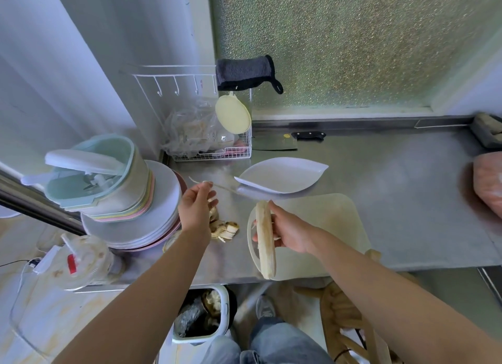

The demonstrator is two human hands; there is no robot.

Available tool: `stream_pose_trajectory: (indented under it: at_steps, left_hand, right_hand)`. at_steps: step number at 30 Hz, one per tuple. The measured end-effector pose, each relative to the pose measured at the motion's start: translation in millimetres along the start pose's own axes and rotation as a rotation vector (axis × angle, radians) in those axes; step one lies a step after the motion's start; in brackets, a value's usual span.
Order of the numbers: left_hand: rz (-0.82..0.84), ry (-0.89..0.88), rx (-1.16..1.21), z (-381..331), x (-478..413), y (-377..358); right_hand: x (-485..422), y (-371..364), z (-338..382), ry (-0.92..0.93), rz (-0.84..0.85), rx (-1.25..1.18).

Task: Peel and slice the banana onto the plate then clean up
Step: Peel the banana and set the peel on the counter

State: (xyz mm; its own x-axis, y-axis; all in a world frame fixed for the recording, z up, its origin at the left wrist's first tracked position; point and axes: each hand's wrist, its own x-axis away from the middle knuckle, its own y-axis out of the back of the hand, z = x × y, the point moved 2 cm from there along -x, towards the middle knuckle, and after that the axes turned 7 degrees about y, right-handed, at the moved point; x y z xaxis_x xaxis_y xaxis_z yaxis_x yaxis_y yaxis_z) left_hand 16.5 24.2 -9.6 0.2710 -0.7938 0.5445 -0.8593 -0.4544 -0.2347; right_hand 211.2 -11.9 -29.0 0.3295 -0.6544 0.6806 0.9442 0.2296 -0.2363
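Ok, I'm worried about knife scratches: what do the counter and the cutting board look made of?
Counter: brushed stainless steel by its look, grey with soft blurred reflections. Cutting board: probably plastic, pale cream, matte, with a moulded handle slot.
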Motion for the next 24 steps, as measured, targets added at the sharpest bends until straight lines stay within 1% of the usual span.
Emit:
stream_pose_trajectory:
  at_steps: [4, 6, 7, 9, 11, 14, 16, 18, 21, 24]
  left_hand:
    - [-0.041, 0.017, 0.164, -6, -3, 5]
    - [-0.029, 0.048, 0.161, -6, -3, 6]
    - [-0.017, 0.062, 0.112, -5, -1, 5]
    - [0.006, 0.066, -0.064, -1, 1, 4]
    - [0.018, 0.032, -0.221, 1, 0, 4]
    - [-0.026, -0.084, -0.391, -2, -11, 13]
    - [-0.089, -0.182, -0.598, -5, -17, 22]
    - [-0.106, -0.227, -0.861, -2, -19, 32]
    - [-0.035, -0.242, -1.178, 12, -22, 45]
    - [0.075, -0.256, -1.382, 22, -29, 52]
  right_hand:
    - [1, 7, -3, -0.022, -0.003, 0.012]
    - [0, 9, -3, -0.016, -0.018, 0.016]
    - [-1, 10, -3, -0.006, -0.03, 0.012]
    - [-3, 11, -2, 0.014, -0.053, 0.001]
    - [-5, 12, 0, 0.026, -0.068, -0.013]
    - [-6, 12, 3, 0.044, -0.064, -0.026]
    - [-7, 10, 5, 0.054, -0.058, -0.027]
    - [-8, 8, 7, 0.058, -0.05, -0.015]
    - [-9, 6, 7, 0.06, -0.043, -0.01]
    - [-12, 5, 7, 0.071, -0.04, -0.01]
